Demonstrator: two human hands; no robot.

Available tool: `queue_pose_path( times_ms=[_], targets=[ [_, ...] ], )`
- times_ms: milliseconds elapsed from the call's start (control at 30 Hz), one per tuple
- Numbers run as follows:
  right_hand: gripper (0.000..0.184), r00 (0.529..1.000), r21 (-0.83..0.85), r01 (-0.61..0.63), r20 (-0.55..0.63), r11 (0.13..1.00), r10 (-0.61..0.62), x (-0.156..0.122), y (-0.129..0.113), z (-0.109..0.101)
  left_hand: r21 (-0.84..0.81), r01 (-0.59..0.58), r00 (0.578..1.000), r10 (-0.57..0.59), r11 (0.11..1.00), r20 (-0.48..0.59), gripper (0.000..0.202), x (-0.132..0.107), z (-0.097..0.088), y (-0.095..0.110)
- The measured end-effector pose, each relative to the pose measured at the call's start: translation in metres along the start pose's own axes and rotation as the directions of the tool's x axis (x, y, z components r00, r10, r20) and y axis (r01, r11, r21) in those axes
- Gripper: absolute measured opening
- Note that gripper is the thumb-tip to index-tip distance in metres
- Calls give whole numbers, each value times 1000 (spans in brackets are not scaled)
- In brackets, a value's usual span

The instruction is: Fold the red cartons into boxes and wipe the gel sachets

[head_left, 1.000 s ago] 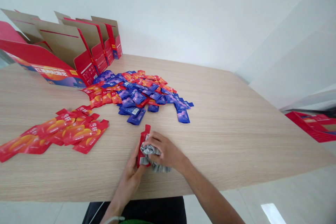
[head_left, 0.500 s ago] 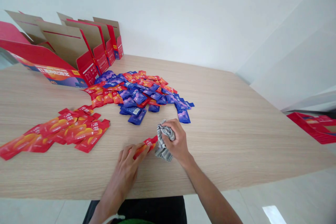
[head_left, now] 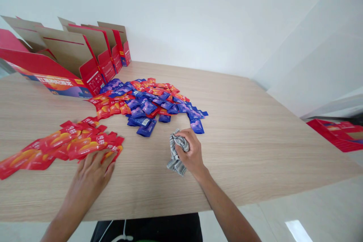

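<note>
My left hand lies over the near right end of a group of red pouches printed with orange fruit. Its fingers are stretched out and rest on the pouch at that end, partly covering it. In my right hand a bunched grey striped cloth is gripped between thumb and fingers, held down at the tabletop. Beyond both hands spreads a mixed heap of small blue pouches and red-orange pouches, overlapping one another.
Several red cardboard boxes with raised brown flaps stand in a row at the back left, close to the wall. The wooden table has its front edge just before my body. Another red box sits beyond the table's right edge.
My left hand has moved left from beside the cloth to the red pouches, and the pouch it held now lies at their right end. My right hand has stayed with the cloth.
</note>
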State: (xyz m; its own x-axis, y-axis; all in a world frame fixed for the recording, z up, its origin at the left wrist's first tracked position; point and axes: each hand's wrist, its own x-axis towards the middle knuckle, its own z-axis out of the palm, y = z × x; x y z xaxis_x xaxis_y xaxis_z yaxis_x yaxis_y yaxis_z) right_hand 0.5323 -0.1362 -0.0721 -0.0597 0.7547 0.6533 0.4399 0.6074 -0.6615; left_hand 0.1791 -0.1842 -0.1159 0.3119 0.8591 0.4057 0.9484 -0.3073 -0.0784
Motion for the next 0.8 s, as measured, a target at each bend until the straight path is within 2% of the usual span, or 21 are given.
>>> queue_pose_path(
  times_ms=[100,200,300,433,500,567,667,733,800],
  targets=[
    [24,1000,-1,-3,-8,1000,3,1,1,0,-11,94,993,-93,996,66,45,2,-5,-26],
    [23,1000,-11,-16,-5,1000,16,2,0,-1,-68,137,987,-131,988,92,52,5,-12,-40],
    [22,1000,-18,-15,-4,1000,15,2,-2,-2,-108,128,988,-117,986,100,57,7,-14,-45],
    [23,1000,-3,-13,-17,1000,13,3,-2,-3,-146,139,988,-127,979,91,53,15,-11,-42],
    [25,1000,1,-14,-21,1000,14,4,-3,-4,-170,99,994,-90,980,60,49,27,-9,-34],
    [27,1000,4,-10,-14,1000,10,4,-4,-4,-223,6,999,1,975,33,44,50,-7,-18],
    [27,1000,10,0,-14,1000,1,4,-4,-4,-293,-99,989,127,951,79,44,103,-3,18],
    [25,1000,1,5,-23,1000,-5,5,-3,-4,-264,-120,969,170,957,177,43,145,3,42],
    [22,1000,-15,4,-29,1000,-4,5,0,-4,-238,-132,964,181,962,196,40,183,13,61]
  ],
)
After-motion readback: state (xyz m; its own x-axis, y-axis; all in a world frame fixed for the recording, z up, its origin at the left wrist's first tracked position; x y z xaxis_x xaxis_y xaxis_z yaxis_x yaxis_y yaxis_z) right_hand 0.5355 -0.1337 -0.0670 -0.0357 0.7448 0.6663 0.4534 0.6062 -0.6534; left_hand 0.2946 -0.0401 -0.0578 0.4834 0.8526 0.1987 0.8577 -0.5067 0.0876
